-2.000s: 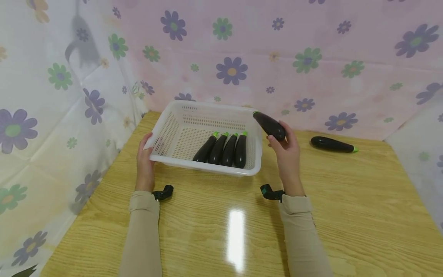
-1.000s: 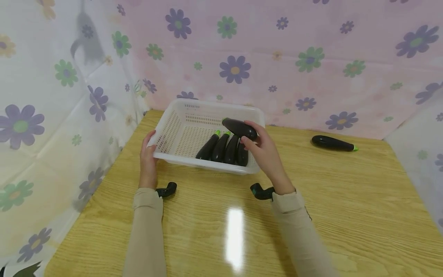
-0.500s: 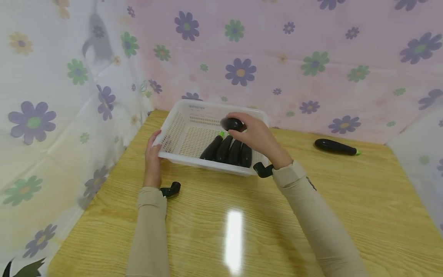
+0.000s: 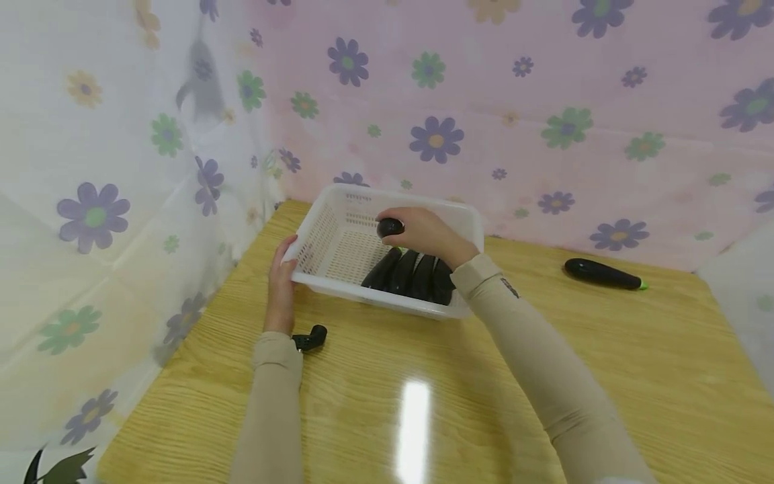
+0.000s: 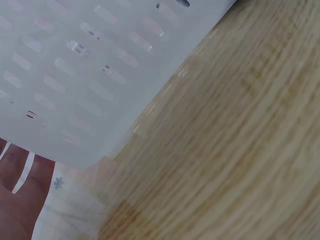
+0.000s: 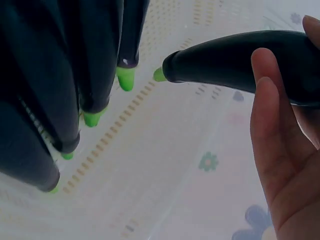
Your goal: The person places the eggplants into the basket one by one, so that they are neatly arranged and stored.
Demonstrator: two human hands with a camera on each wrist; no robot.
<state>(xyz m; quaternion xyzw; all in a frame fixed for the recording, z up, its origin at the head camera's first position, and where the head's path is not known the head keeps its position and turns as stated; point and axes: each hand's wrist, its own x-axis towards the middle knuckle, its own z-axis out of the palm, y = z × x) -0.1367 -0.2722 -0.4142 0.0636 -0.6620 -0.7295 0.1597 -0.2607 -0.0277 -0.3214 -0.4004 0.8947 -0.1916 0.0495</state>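
A dark purple eggplant point(image 4: 390, 227) is gripped in my right hand point(image 4: 426, 232), over the inside of a white slotted plastic basket point(image 4: 338, 288). The right wrist view shows its green stem end point(image 6: 159, 75) free of the fingers, pointing toward the eggplants in the basket. Those eggplants point(image 4: 404, 272), several in a slanted row, lie in the basket's right half, partly hidden by my right hand and sleeve. My left hand point(image 4: 281, 286) holds the basket's left front corner, thumb on the rim; in the left wrist view its fingers point(image 5: 35, 185) show by the basket wall.
One more eggplant point(image 4: 605, 274) lies on the wooden table point(image 4: 544, 349) to the right of the basket, green tip pointing right. Flower-print cloth point(image 4: 387, 94) hangs close behind the basket and along the left side.
My right hand has carried the eggplant from the basket's right edge leftward over its inside, turning it so its rounded end faces me. My left hand has kept hold of the basket.
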